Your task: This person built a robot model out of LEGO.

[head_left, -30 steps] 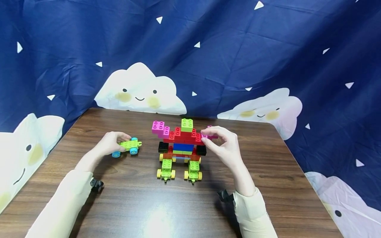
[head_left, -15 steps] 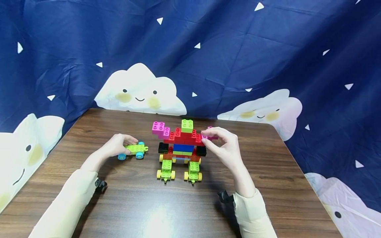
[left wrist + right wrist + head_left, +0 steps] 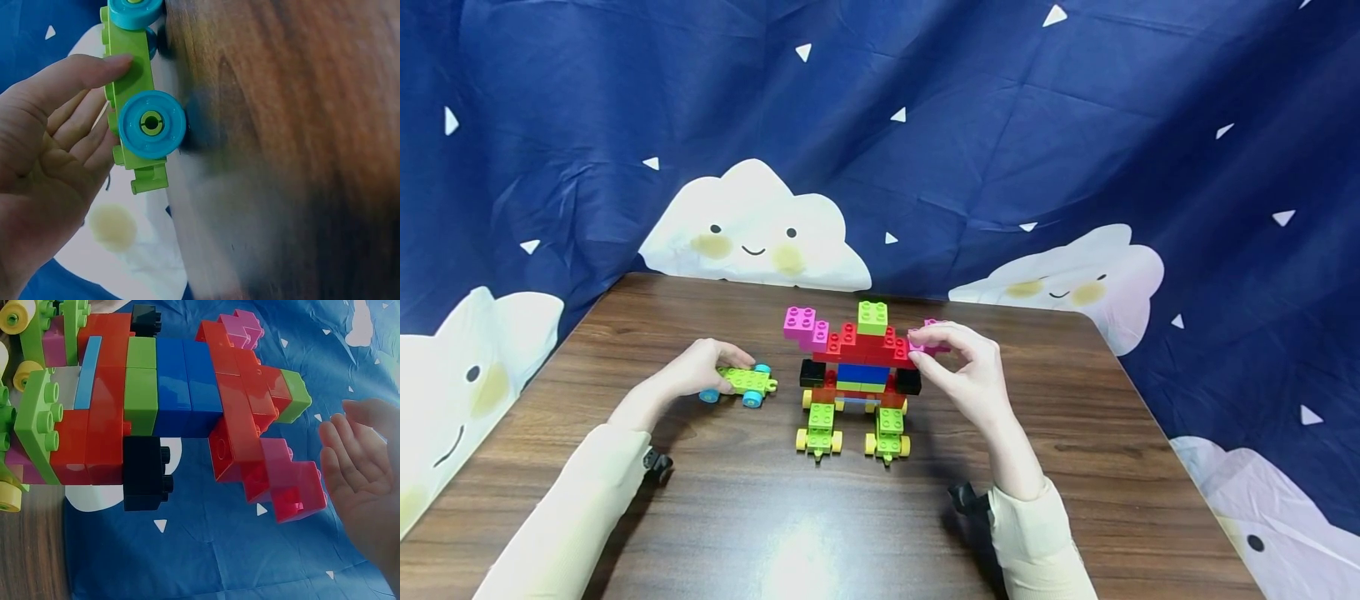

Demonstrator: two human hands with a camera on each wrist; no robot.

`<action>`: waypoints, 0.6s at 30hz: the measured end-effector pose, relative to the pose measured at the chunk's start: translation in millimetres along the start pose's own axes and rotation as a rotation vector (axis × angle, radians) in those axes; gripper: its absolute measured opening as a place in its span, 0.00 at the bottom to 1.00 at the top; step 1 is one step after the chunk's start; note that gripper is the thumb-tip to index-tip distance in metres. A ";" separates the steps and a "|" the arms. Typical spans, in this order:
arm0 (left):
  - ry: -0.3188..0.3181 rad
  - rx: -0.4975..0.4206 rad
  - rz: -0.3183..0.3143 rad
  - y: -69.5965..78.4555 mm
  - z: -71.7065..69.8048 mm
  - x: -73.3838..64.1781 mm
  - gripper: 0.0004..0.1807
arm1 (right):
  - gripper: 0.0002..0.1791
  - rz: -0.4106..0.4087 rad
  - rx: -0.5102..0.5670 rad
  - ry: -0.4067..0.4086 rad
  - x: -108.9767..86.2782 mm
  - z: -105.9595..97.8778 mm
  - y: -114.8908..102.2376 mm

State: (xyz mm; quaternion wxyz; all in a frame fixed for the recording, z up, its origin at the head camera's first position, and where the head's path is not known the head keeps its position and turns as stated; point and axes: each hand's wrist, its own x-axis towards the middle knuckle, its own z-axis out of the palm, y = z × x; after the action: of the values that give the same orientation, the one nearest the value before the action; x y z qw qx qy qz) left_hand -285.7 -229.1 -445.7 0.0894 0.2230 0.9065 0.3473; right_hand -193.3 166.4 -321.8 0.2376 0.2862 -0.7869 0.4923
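Note:
My left hand grips a green toy car base with blue wheels, left of a built brick figure. In the left wrist view the thumb presses on the side of the car base, and the other fingers lie behind it. My right hand is beside the figure's right pink bricks. From the right wrist view, that hand has relaxed fingers just off the pink bricks and holds nothing. The figure has red, blue, green and black bricks.
Two green wheeled feet with yellow wheels carry the figure on the brown wooden table. A dark blue curtain with clouds and white triangles hangs behind the table. Each wrist bears a small black camera mount.
My left hand has moved the toy car base to the right and slightly nearer to me, closer to the figure. My right hand and the figure have stayed in place.

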 end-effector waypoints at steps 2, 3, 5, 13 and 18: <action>-0.008 0.002 0.014 0.3 -0.3 0.6 0.26 | 0.12 0.000 -0.001 0.001 -0.1 -0.2 -0.8; -0.012 0.004 0.020 0.8 -0.8 0.7 0.27 | 0.12 0.000 -0.002 0.002 -0.1 -0.3 -1.0; -0.010 0.001 0.027 2.5 -3.0 0.5 0.27 | 0.12 -0.001 -0.003 0.003 -0.2 -0.6 -1.2; 0.050 -0.015 -0.006 7.5 -16.4 -2.2 0.28 | 0.13 -0.017 0.030 0.005 -1.5 -0.8 -0.5; 0.021 0.014 -0.007 1.9 -12.4 -4.6 0.30 | 0.13 -0.012 0.035 -0.011 -1.9 1.1 -0.5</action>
State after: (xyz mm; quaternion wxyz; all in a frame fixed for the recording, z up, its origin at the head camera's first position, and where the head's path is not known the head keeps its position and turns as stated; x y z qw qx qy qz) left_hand -285.0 -237.3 -435.2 0.0795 0.2167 0.9105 0.3430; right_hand -191.7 165.7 -323.2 0.2310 0.2980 -0.7777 0.5030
